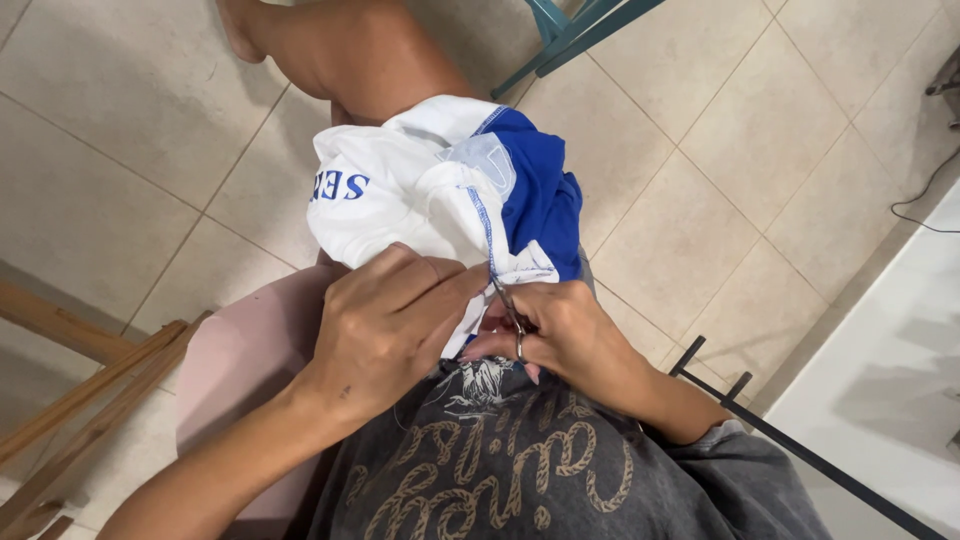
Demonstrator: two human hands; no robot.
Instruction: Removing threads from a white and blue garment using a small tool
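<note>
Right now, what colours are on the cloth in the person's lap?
The cloth is white with a bright blue panel and blue stitching along a seam, seen best in the head view.

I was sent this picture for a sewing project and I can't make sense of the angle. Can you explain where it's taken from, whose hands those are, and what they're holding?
There is only one picture, taken by a camera worn on a person's head and looking straight down at their lap. There is no machine: both hands belong to that person, who seems to be seated over a tiled floor.

The left hand pinches a bunched white and blue garment that rests on the person's knee. The right hand holds small metal scissors, tips pointing at a blue-stitched seam on the cloth.

The grey printed fabric at the bottom is the person's own shirt. Wooden slats lie at the left, and teal chair legs stand at the top.
</note>
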